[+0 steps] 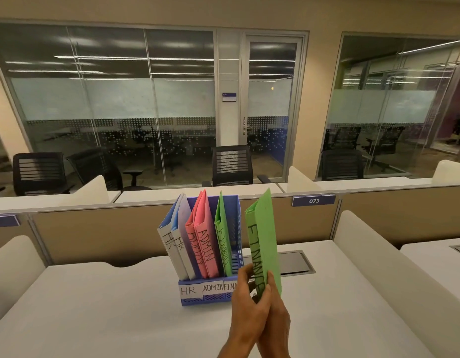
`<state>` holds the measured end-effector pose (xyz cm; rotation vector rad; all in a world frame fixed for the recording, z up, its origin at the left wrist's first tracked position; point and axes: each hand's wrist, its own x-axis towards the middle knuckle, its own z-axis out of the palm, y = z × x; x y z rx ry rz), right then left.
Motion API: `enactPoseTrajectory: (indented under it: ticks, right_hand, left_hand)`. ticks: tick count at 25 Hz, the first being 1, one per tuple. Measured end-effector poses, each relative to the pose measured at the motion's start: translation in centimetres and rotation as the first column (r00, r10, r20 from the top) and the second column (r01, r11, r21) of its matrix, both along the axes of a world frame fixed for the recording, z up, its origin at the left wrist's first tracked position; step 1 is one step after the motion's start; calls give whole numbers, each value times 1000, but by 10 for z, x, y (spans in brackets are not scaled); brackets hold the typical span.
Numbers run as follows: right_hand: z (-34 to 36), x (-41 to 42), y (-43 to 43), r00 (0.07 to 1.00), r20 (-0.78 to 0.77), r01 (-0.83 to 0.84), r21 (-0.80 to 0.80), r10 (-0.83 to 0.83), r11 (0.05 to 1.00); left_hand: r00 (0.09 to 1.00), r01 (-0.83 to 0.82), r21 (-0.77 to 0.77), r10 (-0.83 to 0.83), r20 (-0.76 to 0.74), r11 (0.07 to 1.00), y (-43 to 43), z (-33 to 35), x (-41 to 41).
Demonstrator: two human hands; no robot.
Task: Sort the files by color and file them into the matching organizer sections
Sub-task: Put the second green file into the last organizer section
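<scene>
A blue organizer (195,298) stands on the white desk (94,319), its front labelled HR, ADMIN and FINA. Two blue-white HR files (176,244) lean in its left section, two pink ADMIN files (204,244) in the middle, one green file (222,239) in the right. I hold a second green file (262,236), marked FINANCE, upright just right of the organizer. My left hand (245,308) and my right hand (275,321) both grip its lower end, pressed together.
A grey cable hatch (293,262) is set into the desk behind the file. White rounded dividers (378,259) flank the desk, a beige partition (120,228) runs behind it. Black office chairs (231,164) and glass walls lie beyond.
</scene>
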<state>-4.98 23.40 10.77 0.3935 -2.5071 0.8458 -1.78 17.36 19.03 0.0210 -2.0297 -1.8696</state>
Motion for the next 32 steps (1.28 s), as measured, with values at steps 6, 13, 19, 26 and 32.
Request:
enactPoseTrajectory:
  ticks: [6, 13, 19, 26, 32]
  right_hand:
    - [29, -12, 6, 996, -44, 77, -122, -83, 990]
    - [37, -24, -7, 965, -211, 117, -186, -156, 976]
    - [55, -40, -18, 990, -130, 28, -145, -47, 989]
    - [61, -53, -8, 951, -271, 61, -307, -149, 950]
    - [58, -65, -12, 956, -261, -5, -474, -135, 880]
  left_hand:
    - [987, -160, -101, 159, -15, 982, -6, 26, -22]
    - [925, -379, -118, 372, -78, 918, -23, 58, -64]
    - [937, -347, -188, 329, -120, 919, -21, 51, -71]
    - [988, -152, -301, 141, -57, 942, -58, -21, -63]
    - [898, 139, -849, 297, 325, 510, -111, -119, -69]
